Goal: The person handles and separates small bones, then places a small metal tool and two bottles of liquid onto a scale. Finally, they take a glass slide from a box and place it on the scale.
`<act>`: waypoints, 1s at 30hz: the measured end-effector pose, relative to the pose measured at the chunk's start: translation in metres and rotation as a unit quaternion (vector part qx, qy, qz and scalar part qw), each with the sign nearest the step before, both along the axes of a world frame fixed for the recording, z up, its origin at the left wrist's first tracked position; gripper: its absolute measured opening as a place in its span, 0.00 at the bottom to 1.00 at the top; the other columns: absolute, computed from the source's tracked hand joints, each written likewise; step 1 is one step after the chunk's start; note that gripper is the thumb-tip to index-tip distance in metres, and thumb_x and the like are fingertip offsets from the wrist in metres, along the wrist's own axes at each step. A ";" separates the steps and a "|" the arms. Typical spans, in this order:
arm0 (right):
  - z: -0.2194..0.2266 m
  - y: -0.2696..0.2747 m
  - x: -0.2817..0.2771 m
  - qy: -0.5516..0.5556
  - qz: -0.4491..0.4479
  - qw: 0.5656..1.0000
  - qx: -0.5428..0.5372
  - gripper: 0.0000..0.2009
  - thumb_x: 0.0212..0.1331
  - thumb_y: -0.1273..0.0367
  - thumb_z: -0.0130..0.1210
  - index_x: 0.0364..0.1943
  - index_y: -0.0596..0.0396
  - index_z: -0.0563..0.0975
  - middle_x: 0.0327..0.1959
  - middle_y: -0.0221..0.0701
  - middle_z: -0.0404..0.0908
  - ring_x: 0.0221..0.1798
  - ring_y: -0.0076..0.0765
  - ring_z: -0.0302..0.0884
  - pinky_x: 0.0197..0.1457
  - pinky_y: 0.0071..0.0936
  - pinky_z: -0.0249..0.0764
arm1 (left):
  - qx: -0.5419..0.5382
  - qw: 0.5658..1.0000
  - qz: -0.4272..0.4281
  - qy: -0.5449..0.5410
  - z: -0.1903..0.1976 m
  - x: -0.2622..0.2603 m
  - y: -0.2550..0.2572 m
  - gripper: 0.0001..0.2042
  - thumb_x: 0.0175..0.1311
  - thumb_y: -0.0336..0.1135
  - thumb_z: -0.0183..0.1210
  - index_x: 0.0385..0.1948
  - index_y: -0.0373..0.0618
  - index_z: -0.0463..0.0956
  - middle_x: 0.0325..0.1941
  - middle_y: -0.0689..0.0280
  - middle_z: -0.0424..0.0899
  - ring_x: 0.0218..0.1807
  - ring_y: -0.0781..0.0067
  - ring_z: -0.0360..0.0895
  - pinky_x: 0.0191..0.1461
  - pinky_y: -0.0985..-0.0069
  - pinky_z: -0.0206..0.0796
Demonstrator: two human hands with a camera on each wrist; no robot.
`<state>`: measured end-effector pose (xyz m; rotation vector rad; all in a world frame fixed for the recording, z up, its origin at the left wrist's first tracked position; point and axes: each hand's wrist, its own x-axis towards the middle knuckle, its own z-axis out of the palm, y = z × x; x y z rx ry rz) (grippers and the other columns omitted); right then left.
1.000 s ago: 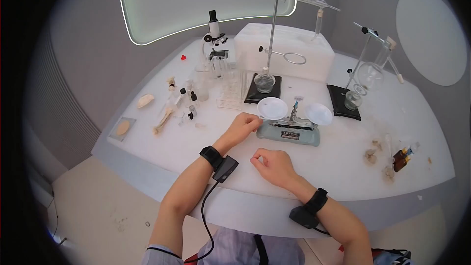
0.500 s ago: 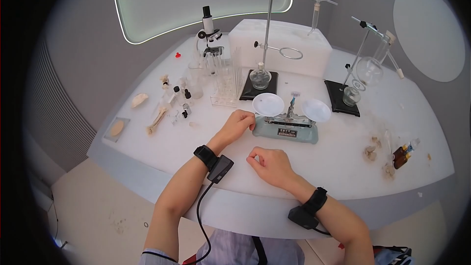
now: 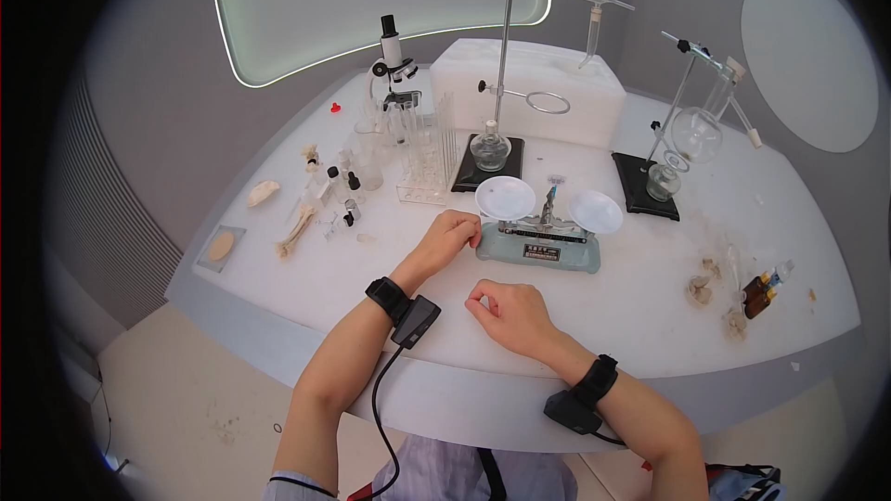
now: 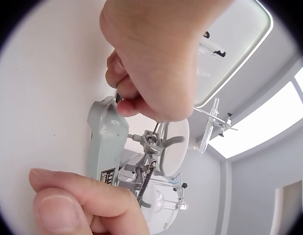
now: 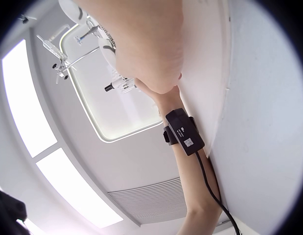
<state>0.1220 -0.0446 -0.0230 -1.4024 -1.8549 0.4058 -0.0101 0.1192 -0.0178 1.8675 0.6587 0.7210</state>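
Observation:
A pale green balance scale (image 3: 512,246) with two white pans (image 3: 506,198) stands in front of the person. At its left end, my left hand (image 3: 451,241) has its fingers curled, pinching close at the edge. In the left wrist view the fingertips meet the end of the scale (image 4: 105,142) by a small dark part, mostly hidden by the hand. Near the table's front, my right hand (image 3: 516,317) rests loosely curled before the scale, with nothing visible in it. Its thumb and bent finger also show low in the left wrist view.
Behind the scale stand an iron stand (image 3: 504,56), a spirit lamp (image 3: 490,150), a test tube rack (image 3: 422,195) and a microscope (image 3: 391,60). Small bottles (image 3: 353,182) and a bone (image 3: 295,232) lie left. Another stand (image 3: 640,187) and brown bottles (image 3: 758,299) are right.
The head view has shifted slightly, so the table's things sit a little further left in it. Both hands keep nearly the same place and pose by the scale.

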 end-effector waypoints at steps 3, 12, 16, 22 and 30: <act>0.000 0.000 0.000 -0.003 0.001 1.000 0.001 0.07 0.59 0.63 0.60 0.30 0.50 0.80 0.13 0.30 0.73 0.17 0.38 0.73 0.24 0.37 0.66 | 0.014 1.000 0.009 0.007 0.001 0.001 -0.001 0.14 0.57 0.37 0.49 0.15 0.40 0.70 0.15 0.71 0.67 0.23 0.81 0.60 0.28 0.76 0.51; 0.006 -0.002 0.000 -0.007 0.002 0.999 -0.037 0.07 0.60 0.62 0.57 0.30 0.49 0.80 0.17 0.34 0.78 0.23 0.46 0.78 0.29 0.43 0.69 | 0.018 1.000 0.008 0.004 -0.001 0.002 0.000 0.13 0.57 0.36 0.48 0.14 0.40 0.70 0.15 0.70 0.67 0.23 0.80 0.61 0.28 0.76 0.52; 0.007 -0.002 0.000 -0.007 0.002 0.999 -0.038 0.07 0.60 0.63 0.57 0.30 0.49 0.80 0.17 0.34 0.78 0.22 0.46 0.77 0.29 0.43 0.69 | 0.009 1.000 -0.001 -0.004 0.001 0.001 -0.001 0.12 0.55 0.35 0.46 0.15 0.41 0.70 0.15 0.71 0.65 0.22 0.80 0.58 0.27 0.76 0.50; 0.004 -0.001 0.000 -0.014 0.002 0.999 -0.031 0.07 0.60 0.63 0.57 0.30 0.49 0.80 0.16 0.34 0.78 0.22 0.46 0.77 0.29 0.43 0.68 | 0.014 1.000 0.009 -0.001 0.000 0.002 0.000 0.13 0.57 0.36 0.49 0.14 0.41 0.69 0.15 0.72 0.65 0.23 0.81 0.58 0.27 0.76 0.50; 0.000 0.000 0.000 -0.006 0.002 1.000 0.001 0.07 0.59 0.63 0.60 0.30 0.50 0.80 0.13 0.30 0.73 0.17 0.39 0.73 0.25 0.38 0.66 | 0.029 0.999 0.026 0.014 -0.009 0.004 0.004 0.13 0.56 0.35 0.51 0.13 0.40 0.69 0.15 0.70 0.68 0.23 0.82 0.61 0.29 0.76 0.53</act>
